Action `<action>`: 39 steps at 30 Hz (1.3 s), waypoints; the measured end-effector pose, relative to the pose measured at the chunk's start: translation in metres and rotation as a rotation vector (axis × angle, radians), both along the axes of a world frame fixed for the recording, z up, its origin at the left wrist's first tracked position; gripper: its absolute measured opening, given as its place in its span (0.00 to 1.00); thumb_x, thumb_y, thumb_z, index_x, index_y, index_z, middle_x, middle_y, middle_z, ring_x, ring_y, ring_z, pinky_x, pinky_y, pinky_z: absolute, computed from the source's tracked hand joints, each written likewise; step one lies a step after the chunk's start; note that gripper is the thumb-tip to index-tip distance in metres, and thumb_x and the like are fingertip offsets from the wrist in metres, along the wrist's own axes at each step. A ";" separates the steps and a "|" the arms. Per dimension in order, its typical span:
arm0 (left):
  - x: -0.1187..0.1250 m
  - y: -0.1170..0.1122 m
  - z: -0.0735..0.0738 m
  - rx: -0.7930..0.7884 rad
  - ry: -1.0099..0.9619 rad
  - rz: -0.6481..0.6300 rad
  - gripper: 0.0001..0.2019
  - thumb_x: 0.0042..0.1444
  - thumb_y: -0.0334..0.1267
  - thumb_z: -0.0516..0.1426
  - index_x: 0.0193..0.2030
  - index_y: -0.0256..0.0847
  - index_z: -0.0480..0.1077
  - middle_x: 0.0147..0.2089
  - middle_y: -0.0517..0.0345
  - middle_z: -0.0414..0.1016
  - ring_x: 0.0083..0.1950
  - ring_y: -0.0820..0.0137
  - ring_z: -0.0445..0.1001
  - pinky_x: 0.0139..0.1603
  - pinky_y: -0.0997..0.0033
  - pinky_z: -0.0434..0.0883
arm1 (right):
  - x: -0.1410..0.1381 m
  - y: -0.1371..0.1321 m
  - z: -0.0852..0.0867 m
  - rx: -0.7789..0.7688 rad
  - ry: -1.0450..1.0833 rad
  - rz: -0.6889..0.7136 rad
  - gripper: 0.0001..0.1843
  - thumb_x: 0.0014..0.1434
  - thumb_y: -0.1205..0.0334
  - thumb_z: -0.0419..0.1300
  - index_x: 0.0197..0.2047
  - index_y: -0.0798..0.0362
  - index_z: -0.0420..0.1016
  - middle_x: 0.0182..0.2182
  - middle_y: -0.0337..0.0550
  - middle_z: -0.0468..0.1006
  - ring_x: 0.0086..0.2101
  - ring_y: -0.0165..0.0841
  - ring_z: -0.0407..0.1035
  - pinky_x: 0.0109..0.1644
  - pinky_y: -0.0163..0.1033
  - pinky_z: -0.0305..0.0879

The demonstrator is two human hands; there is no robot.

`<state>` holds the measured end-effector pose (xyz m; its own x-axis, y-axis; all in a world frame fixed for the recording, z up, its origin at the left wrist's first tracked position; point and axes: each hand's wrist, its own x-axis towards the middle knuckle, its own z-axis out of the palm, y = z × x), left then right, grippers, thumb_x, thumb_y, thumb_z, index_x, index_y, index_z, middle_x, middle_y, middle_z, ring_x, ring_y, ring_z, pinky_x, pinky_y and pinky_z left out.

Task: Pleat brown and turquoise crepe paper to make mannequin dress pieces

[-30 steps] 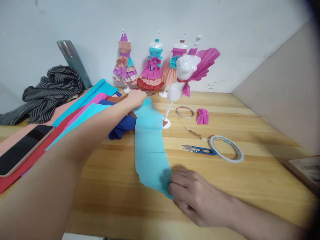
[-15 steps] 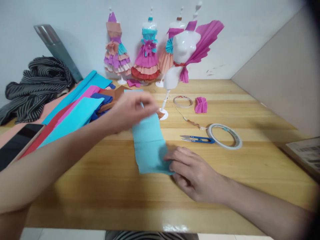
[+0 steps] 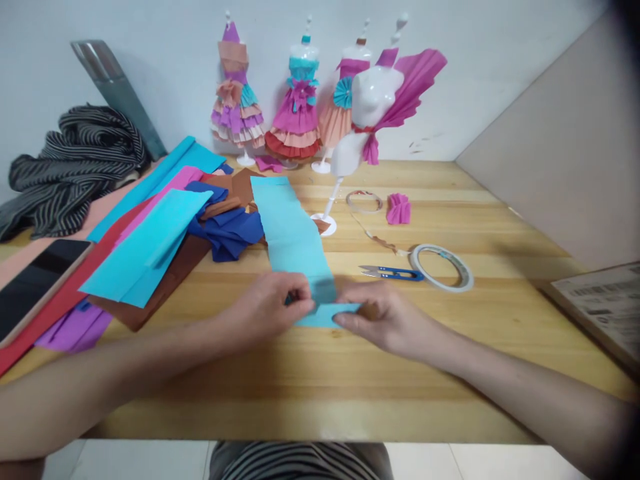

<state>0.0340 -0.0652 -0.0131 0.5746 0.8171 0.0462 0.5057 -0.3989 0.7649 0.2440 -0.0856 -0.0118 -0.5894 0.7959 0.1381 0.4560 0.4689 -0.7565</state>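
Observation:
A long strip of light-blue crepe paper (image 3: 295, 233) lies on the wooden table, its near end bent up in a fold. My left hand (image 3: 280, 303) pinches the left side of that folded end between thumb and fingers. On the right side, my right hand (image 3: 377, 313) grips the same end, thumb in front and fingers behind. Beyond the strip stands a white mannequin (image 3: 375, 97) with a magenta pleated paper piece at its shoulder and a red band at its waist. To the right of the strip lie blue thread snips (image 3: 393, 273) and a roll of double-sided tape (image 3: 463, 270).
Coloured crepe paper sheets (image 3: 145, 253) are heaped at the left, beside a phone (image 3: 40, 283) and a striped cloth (image 3: 75, 173). Several mannequins in paper dresses (image 3: 295, 110) stand along the wall. A thin tape ring (image 3: 364, 193) and a gathered pink piece (image 3: 399, 209) lie behind the snips. A cardboard box (image 3: 605, 307) sits at right.
My left hand has come down from above the middle of the strip to its near end. The flat near end is now lifted and folded between both hands.

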 end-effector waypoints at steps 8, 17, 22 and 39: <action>-0.015 0.003 -0.009 0.331 -0.077 -0.141 0.18 0.53 0.50 0.60 0.42 0.37 0.69 0.41 0.50 0.76 0.43 0.64 0.72 0.44 0.63 0.70 | 0.027 0.009 -0.007 0.822 -0.021 -0.028 0.09 0.58 0.70 0.54 0.42 0.51 0.70 0.35 0.50 0.76 0.35 0.39 0.69 0.37 0.46 0.65; -0.009 -0.013 -0.020 0.864 0.193 -0.359 0.08 0.61 0.28 0.49 0.43 0.37 0.68 0.40 0.50 0.74 0.43 0.66 0.69 0.46 0.62 0.70 | 0.028 -0.004 -0.017 0.547 -0.161 0.063 0.09 0.59 0.73 0.51 0.33 0.53 0.70 0.26 0.42 0.70 0.28 0.32 0.63 0.32 0.38 0.58; -0.003 -0.022 -0.015 0.697 0.164 -0.404 0.08 0.59 0.35 0.53 0.43 0.35 0.67 0.41 0.49 0.74 0.44 0.63 0.69 0.47 0.61 0.69 | 0.025 -0.007 -0.011 0.405 -0.234 0.102 0.10 0.57 0.73 0.50 0.29 0.53 0.69 0.24 0.40 0.66 0.26 0.31 0.59 0.31 0.38 0.56; -0.001 0.030 -0.005 0.542 0.186 0.135 0.06 0.56 0.32 0.55 0.30 0.39 0.73 0.32 0.55 0.76 0.35 0.67 0.72 0.35 0.69 0.67 | 0.017 0.034 0.000 0.527 -0.111 -0.100 0.06 0.60 0.67 0.57 0.34 0.54 0.76 0.32 0.47 0.76 0.33 0.35 0.70 0.35 0.40 0.66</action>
<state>0.0332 -0.0349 -0.0180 0.5057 0.7716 0.3859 0.6855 -0.6310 0.3633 0.2610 -0.0512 -0.0116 -0.5480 0.6887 0.4747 0.5816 0.7216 -0.3755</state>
